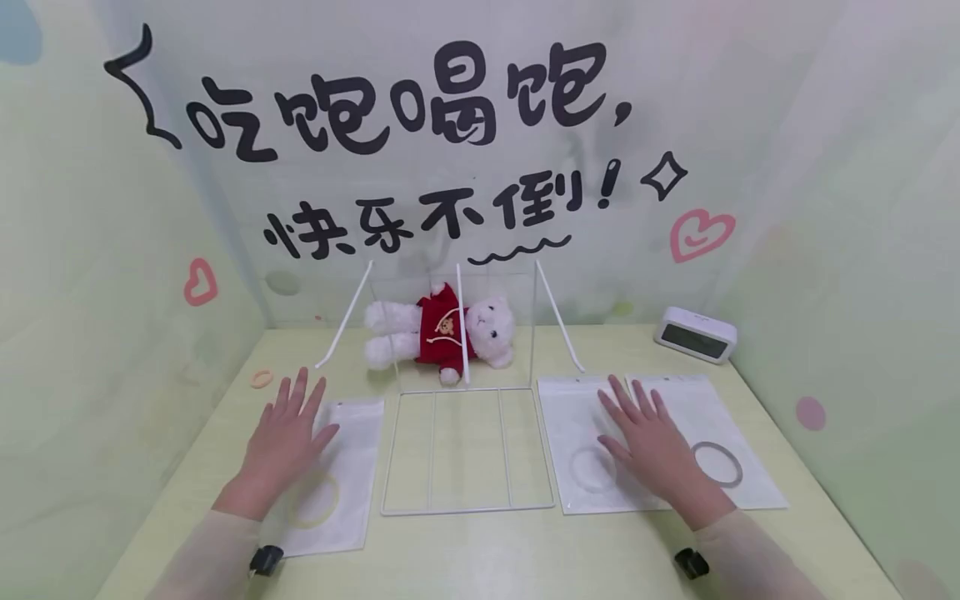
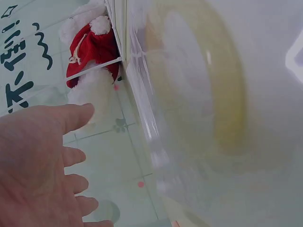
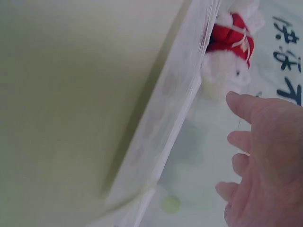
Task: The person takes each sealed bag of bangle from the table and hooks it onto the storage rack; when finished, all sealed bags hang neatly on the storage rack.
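Note:
My left hand [image 1: 281,446] is spread with straight fingers above a clear zip bag [image 1: 363,483] holding a yellow ring, like a bangle [image 2: 227,94]. My right hand [image 1: 652,442] is spread the same way over two more bags on the right. The nearer bag [image 1: 558,450] carries a whitish ring [image 1: 572,469], the outer bag [image 1: 750,433] a grey ring [image 1: 739,468]. Neither hand holds anything; whether they touch the bags I cannot tell. Between them stands a white wire rack [image 1: 468,509] with several slanting prongs.
Behind the rack a white plush bear [image 1: 491,329] in a red hoodie lies on its side. A white digital clock [image 1: 696,335] stands at the back right. One small peach ring [image 1: 262,379] lies at the back left. Printed walls [image 1: 847,292] enclose the table [image 1: 465,558].

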Demonstrator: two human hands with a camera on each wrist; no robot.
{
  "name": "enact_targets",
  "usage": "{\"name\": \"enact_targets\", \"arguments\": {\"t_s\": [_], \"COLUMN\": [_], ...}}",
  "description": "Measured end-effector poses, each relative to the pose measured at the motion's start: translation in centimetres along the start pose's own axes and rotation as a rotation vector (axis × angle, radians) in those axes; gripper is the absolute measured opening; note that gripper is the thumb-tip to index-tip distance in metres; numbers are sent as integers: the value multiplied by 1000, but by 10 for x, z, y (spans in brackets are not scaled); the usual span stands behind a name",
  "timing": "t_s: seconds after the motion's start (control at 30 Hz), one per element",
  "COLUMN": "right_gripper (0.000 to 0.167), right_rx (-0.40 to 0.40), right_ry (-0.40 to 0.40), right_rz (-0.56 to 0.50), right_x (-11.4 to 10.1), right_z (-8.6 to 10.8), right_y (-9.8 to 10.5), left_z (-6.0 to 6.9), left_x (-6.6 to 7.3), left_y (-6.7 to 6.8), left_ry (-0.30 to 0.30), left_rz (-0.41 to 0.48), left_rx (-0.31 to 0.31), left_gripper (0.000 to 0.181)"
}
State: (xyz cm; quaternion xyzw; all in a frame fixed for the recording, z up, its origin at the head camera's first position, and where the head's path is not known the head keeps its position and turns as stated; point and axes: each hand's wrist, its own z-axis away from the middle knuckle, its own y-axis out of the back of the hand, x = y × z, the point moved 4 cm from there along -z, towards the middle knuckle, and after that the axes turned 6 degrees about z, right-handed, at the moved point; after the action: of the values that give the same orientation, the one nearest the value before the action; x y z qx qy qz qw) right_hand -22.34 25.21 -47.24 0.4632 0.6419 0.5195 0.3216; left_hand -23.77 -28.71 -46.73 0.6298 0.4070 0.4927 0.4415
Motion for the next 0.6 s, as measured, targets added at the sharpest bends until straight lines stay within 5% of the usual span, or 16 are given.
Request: {"name": "enact_targets", "arguments": {"t_s": [0.3,0.6], "right_gripper": [42,29], "right_rx": [130,152], "right_ry": [247,405], "right_rz": [-140,-165], "right_x": [-63,-86], "right_z": [14,20], "right_y": [10,9], "left_z": [-4,-24], "left_x": [-43,-74], "left_y": [1,14], "left_ry": [0,-95], "left_rz": [72,187], "left_rx": [-77,-63], "left_gripper": [70,55]}}
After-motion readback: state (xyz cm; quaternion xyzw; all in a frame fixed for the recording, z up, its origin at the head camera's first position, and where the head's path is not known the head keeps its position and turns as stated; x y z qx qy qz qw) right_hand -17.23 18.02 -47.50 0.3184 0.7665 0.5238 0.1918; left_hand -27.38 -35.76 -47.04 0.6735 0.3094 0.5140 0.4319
